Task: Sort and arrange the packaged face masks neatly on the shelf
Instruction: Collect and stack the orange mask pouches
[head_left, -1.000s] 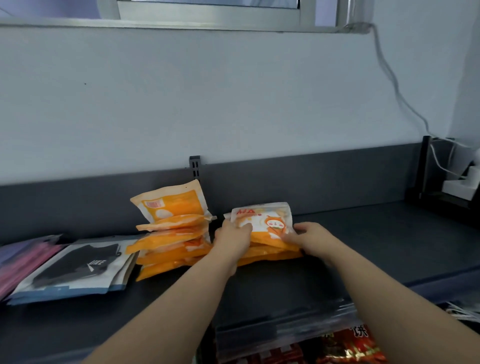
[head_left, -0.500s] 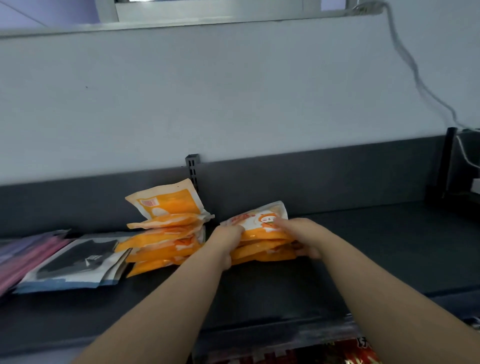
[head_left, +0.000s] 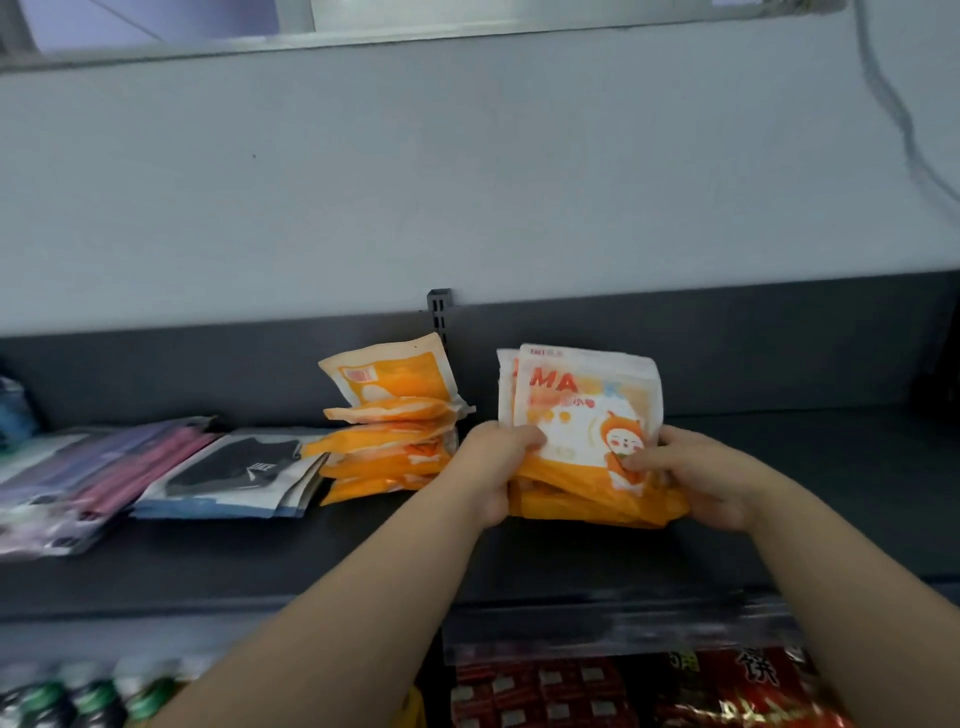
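Gripping a bundle of orange-and-white mask packets between both hands, right of centre on the dark shelf. Curling the left hand round the bundle's left edge and the right hand round its right edge, with fingertips of each pressed onto the printed front. Holding the bundle tilted up towards upright, lower edges at or just above the shelf; contact not determinable.

Judged light, soft and glossy: thin film pouches, likely to slide over one another and fan out if the squeeze slackens. Judged to bend rather than break; low fragility.

Recommend holding low at both side edges, pressing inward, and squaring the lower edges against the shelf before release.

Noting a second stack of orange packets just beside on the left, uneven, top packet propped against the back panel. Noting flat black-and-white packets and purple packets further left.
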